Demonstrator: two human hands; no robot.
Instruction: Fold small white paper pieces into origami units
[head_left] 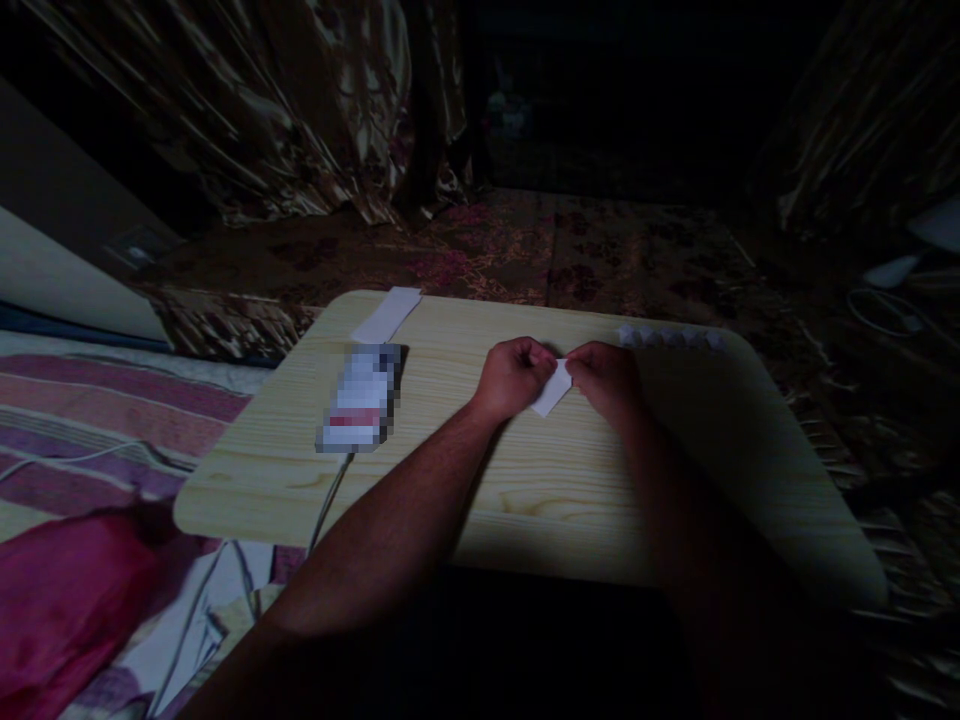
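Both hands meet over the middle of a pale wooden table. A small piece of white paper [553,392] is pinched between them, its lower corner pointing toward me. My left hand [514,378] has its thumb and fingers closed on the paper's left side. On the other side, my right hand [606,378] grips the upper right edge, fingers curled. The undersides of both hands and part of the paper are hidden. Just beyond my right hand, several small white folded pieces [671,337] stand in a row along the far edge.
On the table [555,500], white paper strips [386,314] lie at the far left, above a pixelated phone-like device [360,398] with a cable [328,505]. A striped bedspread [97,400] and a pink cloth or bag [75,600] are at left. Patterned curtains [322,100] hang behind.
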